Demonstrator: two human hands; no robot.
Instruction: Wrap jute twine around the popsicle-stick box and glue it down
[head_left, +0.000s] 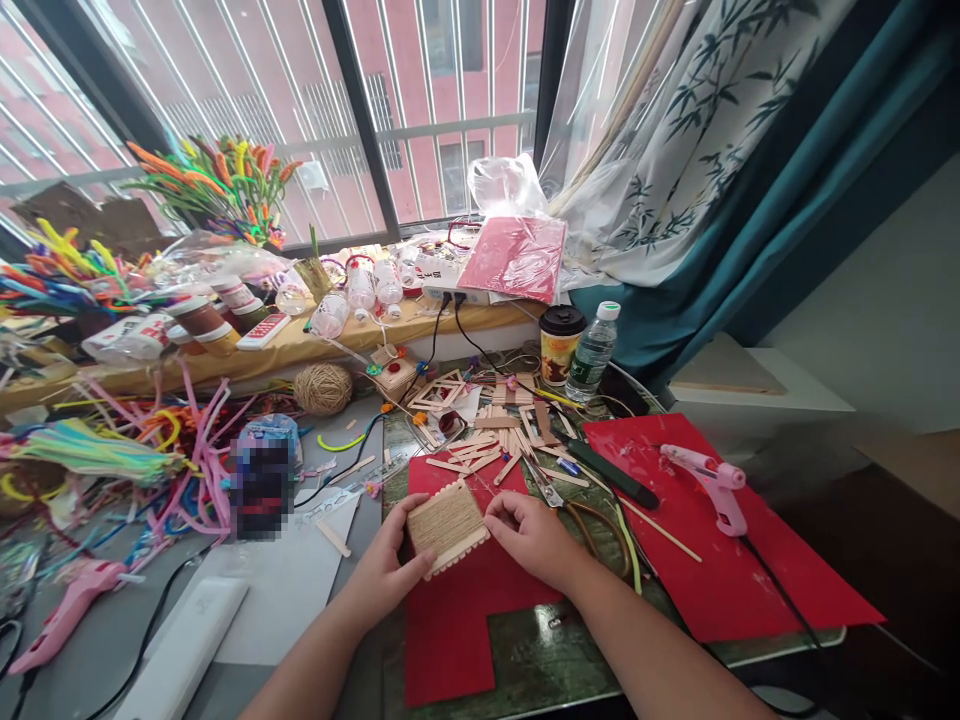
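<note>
A small panel of wooden craft sticks wrapped in tan twine point(448, 524) lies over a red felt sheet point(465, 610) in front of me. My left hand point(390, 570) grips its left and lower edge with thumb on top. My right hand point(529, 535) pinches its right edge with the fingertips. Both hands hold the panel just above the felt.
Loose craft sticks point(495, 440) and scissors point(562, 500) lie beyond the panel. A pink glue gun point(712, 485) rests on another red sheet point(720, 540) at the right; a second one point(67, 605) lies far left. A twine ball point(322, 388), pipe cleaners point(165, 450), coffee cup point(561, 345) and water bottle point(592, 352) stand behind.
</note>
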